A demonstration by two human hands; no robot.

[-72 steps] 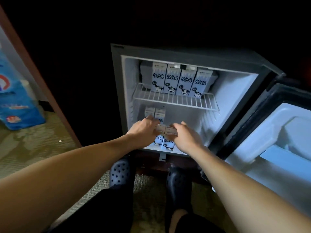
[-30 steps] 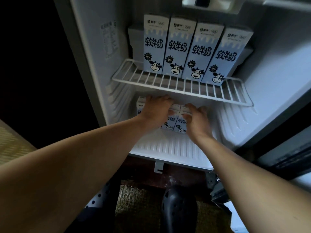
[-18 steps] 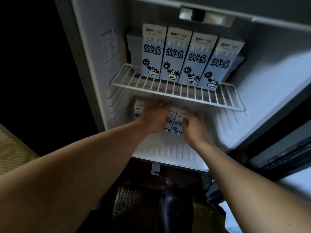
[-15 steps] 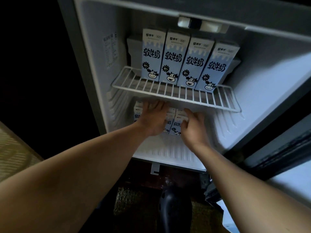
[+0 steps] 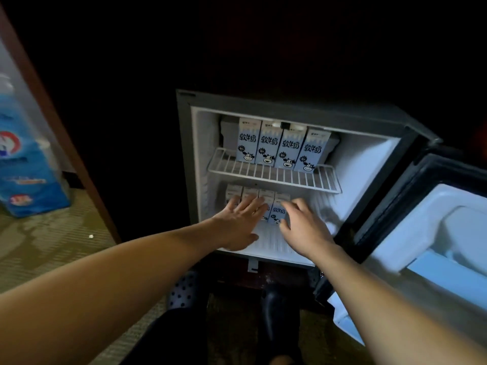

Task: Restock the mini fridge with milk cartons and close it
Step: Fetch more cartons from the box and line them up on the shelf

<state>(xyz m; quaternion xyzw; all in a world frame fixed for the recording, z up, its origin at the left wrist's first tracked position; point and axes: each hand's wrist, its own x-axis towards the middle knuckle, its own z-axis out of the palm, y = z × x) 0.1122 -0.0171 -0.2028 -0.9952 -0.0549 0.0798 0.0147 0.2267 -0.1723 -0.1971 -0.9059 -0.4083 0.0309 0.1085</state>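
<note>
The mini fridge [image 5: 303, 109] stands open in a dark cabinet. Several blue-and-white milk cartons [image 5: 283, 148] stand in a row on its white wire shelf [image 5: 274, 176]. A second row of cartons [image 5: 279, 209] stands on the fridge floor below. My left hand [image 5: 241, 222] is spread flat, fingers straight, in front of the left cartons of that lower row. My right hand [image 5: 303, 227] hovers beside the rightmost lower carton with relaxed fingers and holds nothing. The fridge door [image 5: 434, 227] hangs wide open at the right.
A blue plastic-wrapped pack [image 5: 23, 164] stands on the patterned carpet at far left, behind a brown wooden edge [image 5: 52, 122]. My dark clogs [image 5: 181, 288] rest on the floor just below the fridge.
My head has pulled back from the fridge, so the whole fridge and door show again. Both hands have drawn back from the lower cartons toward the fridge opening and opened.
</note>
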